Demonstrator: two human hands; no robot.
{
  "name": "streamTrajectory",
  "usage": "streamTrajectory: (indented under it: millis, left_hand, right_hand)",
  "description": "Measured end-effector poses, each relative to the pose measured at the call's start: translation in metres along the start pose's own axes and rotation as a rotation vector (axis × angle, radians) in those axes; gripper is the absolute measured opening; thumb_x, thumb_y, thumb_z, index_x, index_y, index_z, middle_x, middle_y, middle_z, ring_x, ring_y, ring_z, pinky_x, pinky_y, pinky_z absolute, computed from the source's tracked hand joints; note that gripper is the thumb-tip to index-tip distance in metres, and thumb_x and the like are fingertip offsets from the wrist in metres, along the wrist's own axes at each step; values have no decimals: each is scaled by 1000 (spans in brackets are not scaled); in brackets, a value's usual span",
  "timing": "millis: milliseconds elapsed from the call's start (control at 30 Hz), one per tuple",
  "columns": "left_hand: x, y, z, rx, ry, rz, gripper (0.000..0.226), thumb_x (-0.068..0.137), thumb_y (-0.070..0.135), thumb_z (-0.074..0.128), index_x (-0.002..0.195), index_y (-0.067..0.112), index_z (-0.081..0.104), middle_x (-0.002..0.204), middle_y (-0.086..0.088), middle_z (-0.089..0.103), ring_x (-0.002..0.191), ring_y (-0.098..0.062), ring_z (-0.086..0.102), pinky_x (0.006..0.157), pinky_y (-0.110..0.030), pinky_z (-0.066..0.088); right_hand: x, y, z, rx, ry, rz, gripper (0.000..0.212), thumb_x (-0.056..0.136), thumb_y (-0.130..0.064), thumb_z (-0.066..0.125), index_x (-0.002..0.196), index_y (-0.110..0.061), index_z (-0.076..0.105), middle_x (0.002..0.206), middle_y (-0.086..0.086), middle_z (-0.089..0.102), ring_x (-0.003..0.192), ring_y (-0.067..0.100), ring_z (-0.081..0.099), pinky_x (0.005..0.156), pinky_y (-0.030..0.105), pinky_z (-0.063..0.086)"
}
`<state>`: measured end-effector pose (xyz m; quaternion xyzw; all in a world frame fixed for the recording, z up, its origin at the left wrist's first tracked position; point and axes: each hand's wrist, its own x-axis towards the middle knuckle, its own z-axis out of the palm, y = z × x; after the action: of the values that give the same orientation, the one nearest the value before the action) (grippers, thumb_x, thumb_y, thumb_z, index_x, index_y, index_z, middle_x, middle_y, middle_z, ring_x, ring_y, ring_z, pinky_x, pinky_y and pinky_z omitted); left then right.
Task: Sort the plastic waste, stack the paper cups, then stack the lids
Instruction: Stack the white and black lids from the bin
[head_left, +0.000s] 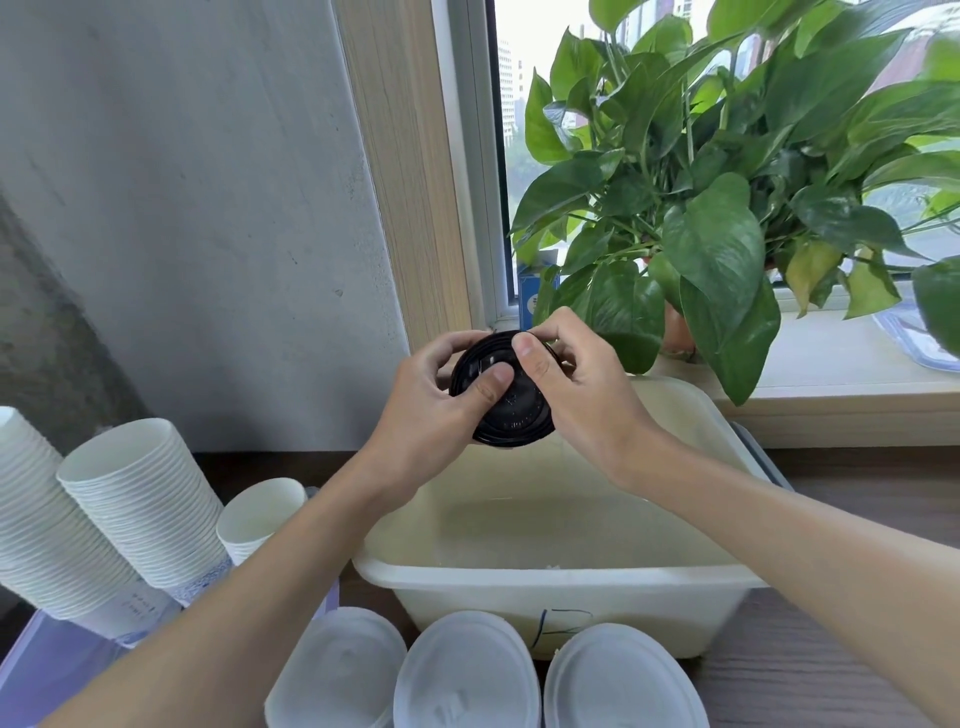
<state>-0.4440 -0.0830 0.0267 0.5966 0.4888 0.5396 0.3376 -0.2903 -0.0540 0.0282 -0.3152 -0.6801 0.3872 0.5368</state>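
The left hand (431, 400) is gripping the left edge of the black lids (511, 410) above the tub (545, 587) while the right hand (576, 384) is pinching their upper rim.

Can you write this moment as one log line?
step: lids | left hand: holds black lid | right hand: pinches its rim | where: over tub | cups: stacked, left

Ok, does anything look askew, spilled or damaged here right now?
Nothing spilled or damaged that I can see. The tall paper cup stacks at the left lean well off upright, tilted leftward. The left hand and right hand hold black lids above the cream tub, which looks normal.
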Motion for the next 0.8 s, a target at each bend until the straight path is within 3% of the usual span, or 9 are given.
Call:
streamTrajectory:
  millis: [233, 367, 433, 533, 600, 733, 800]
  left_hand:
    - [-3, 17, -10, -34, -109, -101, 34, 93, 19, 69, 126, 19, 63, 113, -16, 71, 94, -24, 75, 73, -31, 60]
    - [-7, 23, -18, -30, -89, -101, 26, 94, 12, 67, 119, 13, 67, 97, -14, 77, 87, -25, 76, 70, -30, 60]
    - [-9, 24, -19, -40, -84, -121, 21, 94, 11, 67, 115, 11, 68, 91, -13, 78, 84, -26, 76, 69, -33, 61]
    - [-10, 23, -21, 23, -63, -132, 20, 94, 13, 68, 114, 12, 68, 90, -13, 78, 85, -27, 76, 76, -41, 61]
    - [-11, 19, -27, 165, -53, -78, 19, 94, 22, 69, 113, 18, 69, 89, -4, 78, 85, -16, 76, 79, -35, 59]
    - [-20, 14, -44, 577, -87, 4, 52, 83, 58, 59, 127, 32, 63, 121, 13, 68, 114, 0, 61, 101, -30, 47]
    - [-27, 15, -52, 698, -141, -21, 52, 88, 53, 62, 136, 32, 56, 136, 13, 57, 123, 0, 50, 103, -26, 39]
  right_hand:
    - [-3, -7, -8, -53, -48, 33, 13, 98, -30, 52, 99, -17, 56, 79, 0, 59, 68, 3, 55, 62, 17, 47]
    - [-5, -19, -13, -55, -204, 152, 20, 97, -23, 56, 116, -17, 53, 100, 9, 63, 74, -3, 62, 59, 12, 49]
    - [-6, -21, -12, -85, -215, 173, 26, 94, -18, 61, 118, -18, 54, 109, 16, 63, 87, 8, 65, 61, 16, 54]
    - [-7, -24, -6, -62, -202, 239, 26, 92, -15, 64, 117, -15, 55, 107, 21, 64, 91, 26, 69, 71, 37, 61]
    - [-6, -24, -2, -12, -211, 314, 27, 93, -14, 63, 118, -15, 54, 104, 20, 67, 90, 28, 71, 76, 45, 60]
    - [-5, -11, 7, 2, -278, 573, 32, 95, -19, 61, 123, -16, 49, 114, 12, 67, 96, 28, 70, 78, 48, 60]
    - [-6, 2, 12, -26, -311, 747, 35, 95, -16, 61, 126, -12, 47, 121, 12, 63, 101, 31, 67, 80, 49, 59]
